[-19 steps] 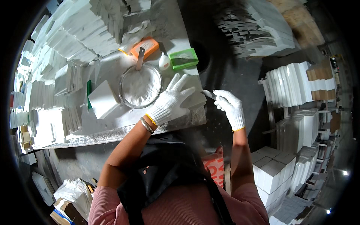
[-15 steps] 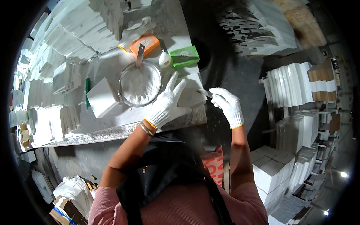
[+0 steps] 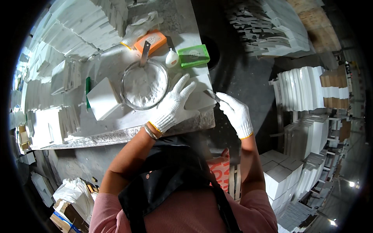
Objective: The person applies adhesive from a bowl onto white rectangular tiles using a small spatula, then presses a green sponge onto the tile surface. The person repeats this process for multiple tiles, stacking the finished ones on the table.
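Both hands wear white knit gloves, and from my end of the feed they sit on either side of one pale flat piece [image 3: 199, 101] at the right-hand corner of the counter [image 3: 108, 69]. On its left, the left hand [image 3: 173, 103] lies palm down with fingers spread wide, gripping nothing that I can see; it covers part of the piece. On its right, the right hand [image 3: 236, 113] hangs just past the counter's edge, fingers closed on a thin grey blade-like tool [image 3: 211, 95].

What I judge matters most is how that tool lines up. Its long axis slants from the right fingertips up and leftward, so the far end points in over the piece's right-hand edge. I can't tell from this angle whether metal and edge touch or merely overlap. The left hand is the nearer one, being right over the piece; the right reaches it only through the tool. The piece's own long axis I can't call, with the glove hiding one side.

Close at the left hand's other side is the round glass bowl [image 3: 139, 106] of white material, while the green box [image 3: 193, 56] lies beyond the fingertips, farther from the body.
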The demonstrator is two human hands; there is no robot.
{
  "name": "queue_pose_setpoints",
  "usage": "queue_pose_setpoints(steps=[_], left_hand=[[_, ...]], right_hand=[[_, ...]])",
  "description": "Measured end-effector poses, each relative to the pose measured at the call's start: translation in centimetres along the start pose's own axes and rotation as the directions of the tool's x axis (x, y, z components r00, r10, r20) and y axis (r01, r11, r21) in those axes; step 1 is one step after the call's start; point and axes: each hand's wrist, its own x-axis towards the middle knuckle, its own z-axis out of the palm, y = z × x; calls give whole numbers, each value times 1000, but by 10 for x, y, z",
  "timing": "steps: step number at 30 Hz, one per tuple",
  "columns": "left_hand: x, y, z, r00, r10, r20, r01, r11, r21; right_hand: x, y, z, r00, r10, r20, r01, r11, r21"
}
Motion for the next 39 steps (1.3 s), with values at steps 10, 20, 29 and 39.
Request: queue_pose_setpoints(steps=[10,20,29,39], left_hand=[[3,0,0,1000,9,8,-9,1000,-3],[0,-1,0,1000,16,-26,-17,998,-53],[0,0,-1,998,44,-41,-46,998,-51],[-1,-3,-1,1000,13,11,-12,996,-88]], right_hand=[[8,-1,-2,997,53,57,-56,997,53],[-5,-7,1,994,107,31,-106,994,-26],[-11,-12,29,999,43,-20,-43,999,-6],[-10,-22,1,940,332,-77,-293,902,317]])
